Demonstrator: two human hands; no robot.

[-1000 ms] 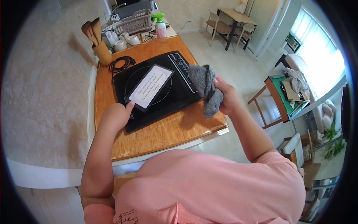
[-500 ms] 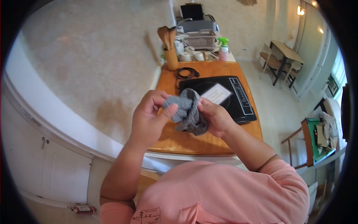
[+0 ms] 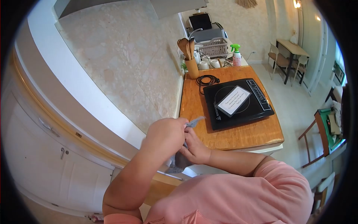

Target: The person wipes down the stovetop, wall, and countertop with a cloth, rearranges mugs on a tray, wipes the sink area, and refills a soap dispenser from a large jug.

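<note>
A grey knitted cloth (image 3: 195,121), mostly hidden by the fingers, is bunched between my two hands near the front left corner of the counter. My left hand (image 3: 167,135) is closed on its upper part, and a pointed end sticks out beyond the fingers. Just below and to the right, my right hand (image 3: 197,150) grips the same cloth, its fingers curled close against the left hand. Another part of the cloth hangs under the hands. Its exact kind cannot be made out.
A black induction cooktop (image 3: 238,102) with a printed card (image 3: 234,100) on it rests on the wooden counter (image 3: 246,138). Behind it are a coiled black cable (image 3: 207,80), a holder with wooden utensils (image 3: 191,68), a spray bottle (image 3: 236,56) and a grey basket (image 3: 214,47).
My hands have come together and moved lower, toward my body, with the cloth. The cloth was bundled and spread between them; now it is mostly covered. The view has shifted left.
</note>
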